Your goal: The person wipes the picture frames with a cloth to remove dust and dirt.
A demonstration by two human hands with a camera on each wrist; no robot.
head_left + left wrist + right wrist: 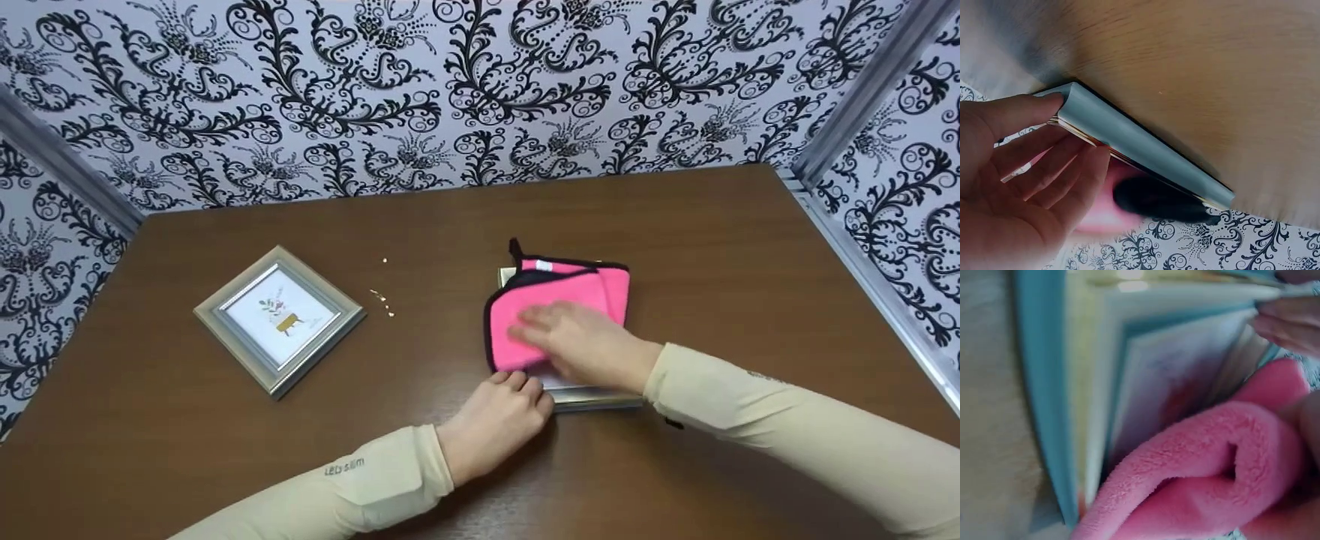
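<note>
A pink cloth [559,291] with black edging and a black loop lies folded over a silver-gold picture frame [596,399], hiding most of it in the head view. My left hand [496,420] grips the near left corner of this frame, thumb on its outer side [1143,140] and fingers over the rim. On top of the cloth, my right hand [589,341] presses with fingers extended, slightly blurred. In the right wrist view the plush cloth [1185,489] bunches over the frame's picture [1168,377], which has a reddish patch.
A second silver-gold picture frame [236,349], showing a potted plant picture, lies turned on the left of the brown table [420,225]. Several small pale bits [381,298] are scattered between the frames. Patterned walls [480,90] enclose the table at the back and sides.
</note>
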